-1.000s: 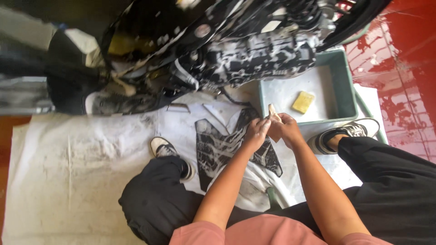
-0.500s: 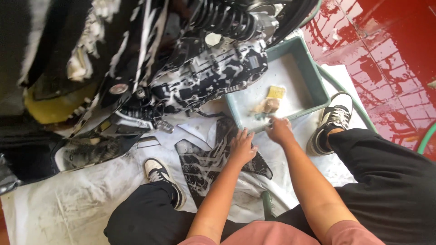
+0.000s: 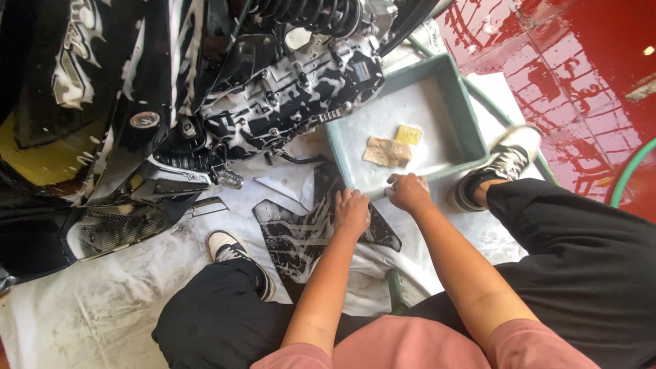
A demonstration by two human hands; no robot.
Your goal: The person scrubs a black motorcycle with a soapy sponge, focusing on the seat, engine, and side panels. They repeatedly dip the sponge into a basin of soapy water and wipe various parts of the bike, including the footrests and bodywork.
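My left hand (image 3: pixel 352 212) lies flat, fingers down, on a black fairing panel (image 3: pixel 301 236) with a grey pattern, wet with foam, lying on a white sheet. My right hand (image 3: pixel 408 191) is curled into a fist at the near rim of a grey-green tray (image 3: pixel 471 130); nothing shows in it. In the tray's soapy water lie a tan abrasive pad (image 3: pixel 386 152) and a yellow sponge (image 3: pixel 408 134), just beyond my right hand.
A foam-covered black motorcycle (image 3: pixel 225 102) fills the upper left. My shoes (image 3: pixel 236 249) (image 3: pixel 502 164) stand either side of the panel on the white sheet (image 3: pixel 82 307). A green hose (image 3: pixel 632 167) crosses the wet red floor (image 3: pixel 581 55) on the right.
The tan pad that both hands held together now lies in the tray. My left hand has dropped onto the panel and my right hand has come back to the tray's rim.
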